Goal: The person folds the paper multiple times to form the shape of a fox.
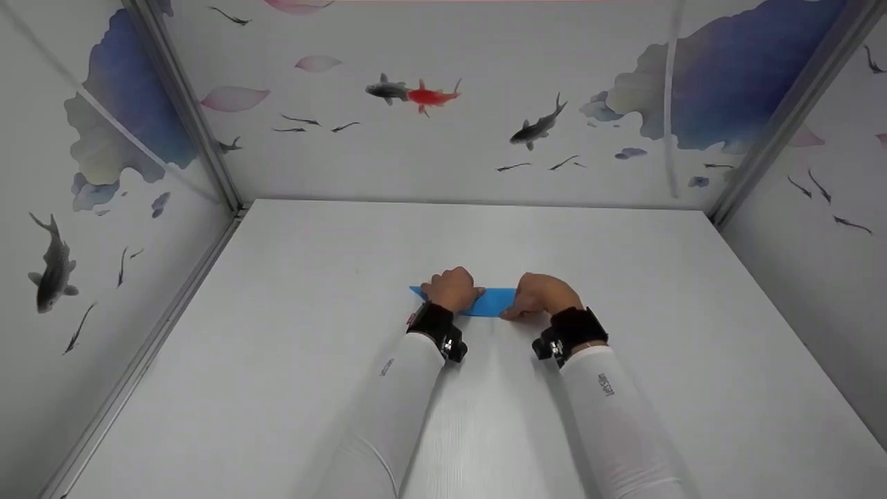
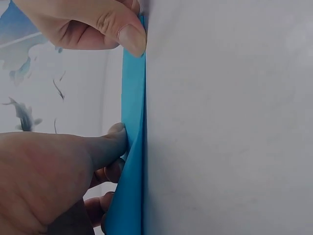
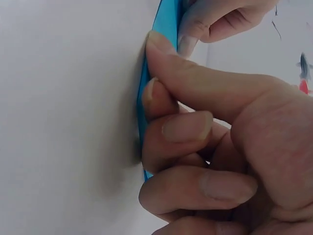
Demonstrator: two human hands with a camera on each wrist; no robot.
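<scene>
A folded sheet of blue paper lies as a narrow strip on the white table, between and under both hands. My left hand lies over its left part, and a pointed end sticks out beyond it. In the left wrist view the left thumb is at the far edge of the paper, fingers curled against it; the near layer lifts slightly there. My right hand pinches the right end. Its thumb lies at the near edge, with the other fingers curled in the right wrist view.
The white table spreads around the hands. Behind it stands a back wall painted with fish and petals, with side walls left and right. A black wrist camera strap sits on each wrist, over white sleeves.
</scene>
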